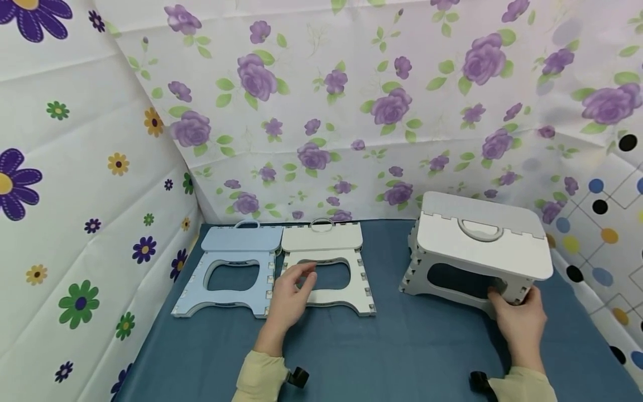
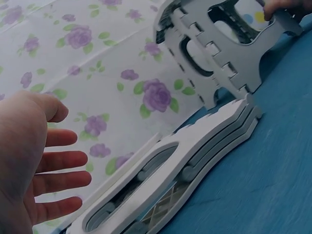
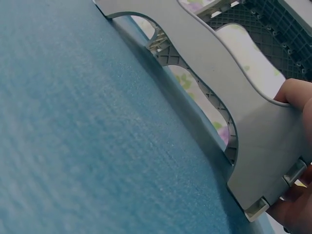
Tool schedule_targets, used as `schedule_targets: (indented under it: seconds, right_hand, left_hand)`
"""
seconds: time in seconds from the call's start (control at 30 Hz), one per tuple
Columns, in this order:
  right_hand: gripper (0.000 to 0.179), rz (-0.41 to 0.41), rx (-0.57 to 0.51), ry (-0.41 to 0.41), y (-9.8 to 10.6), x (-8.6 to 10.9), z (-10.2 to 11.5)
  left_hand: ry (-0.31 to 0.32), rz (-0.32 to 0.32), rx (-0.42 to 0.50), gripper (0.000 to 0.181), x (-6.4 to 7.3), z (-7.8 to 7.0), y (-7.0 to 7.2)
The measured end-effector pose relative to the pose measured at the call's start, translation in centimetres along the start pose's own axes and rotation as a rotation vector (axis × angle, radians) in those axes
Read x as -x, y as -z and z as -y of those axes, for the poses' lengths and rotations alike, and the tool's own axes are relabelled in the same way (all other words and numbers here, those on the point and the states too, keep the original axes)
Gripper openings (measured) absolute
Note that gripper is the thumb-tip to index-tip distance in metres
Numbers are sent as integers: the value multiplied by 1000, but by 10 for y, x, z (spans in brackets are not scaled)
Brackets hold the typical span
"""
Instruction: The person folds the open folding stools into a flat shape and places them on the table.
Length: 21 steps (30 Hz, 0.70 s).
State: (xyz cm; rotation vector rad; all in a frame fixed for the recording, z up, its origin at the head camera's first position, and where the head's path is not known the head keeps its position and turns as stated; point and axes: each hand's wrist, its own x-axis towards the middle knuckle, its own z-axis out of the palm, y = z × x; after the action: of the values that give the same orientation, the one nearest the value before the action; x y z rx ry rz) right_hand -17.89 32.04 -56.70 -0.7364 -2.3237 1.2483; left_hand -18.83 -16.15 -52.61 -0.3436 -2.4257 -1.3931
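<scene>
Pale yellow sleeves (image 1: 261, 377), black wrist-mounted cameras (image 1: 299, 377), bare hands

A blue felt-like cloth (image 1: 351, 357) covers the flat work surface. Behind it hangs a white backdrop sheet printed with purple roses and green leaves (image 1: 351, 84). A white sheet with multicoloured daisies (image 1: 75, 195) closes the left side, and a dotted white sheet (image 1: 608, 234) closes the right. Light is soft and even.

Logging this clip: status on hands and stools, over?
Left hand open, hovering over the folded white stool. Right hand grips the unfolded grey stool at its front leg. Folded blue stool lies clear, far left.
</scene>
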Motion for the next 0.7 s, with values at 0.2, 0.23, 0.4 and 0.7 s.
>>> schedule_targets:
  seconds: [0.2, 0.23, 0.4, 0.7]
  right_hand:
    - [73, 28, 2, 23, 1, 0, 3]
    - [72, 37, 6, 28, 2, 0, 3]
    - [67, 104, 58, 52, 4, -4, 4]
    - [83, 249, 119, 46, 9, -14, 14]
  left_hand:
    - [-36, 24, 33, 33, -1, -10, -8]
    - [-36, 27, 40, 33, 0, -12, -10]
    - [-21, 54, 72, 33, -1, -22, -24]
    - [43, 193, 157, 40, -1, -51, -70]
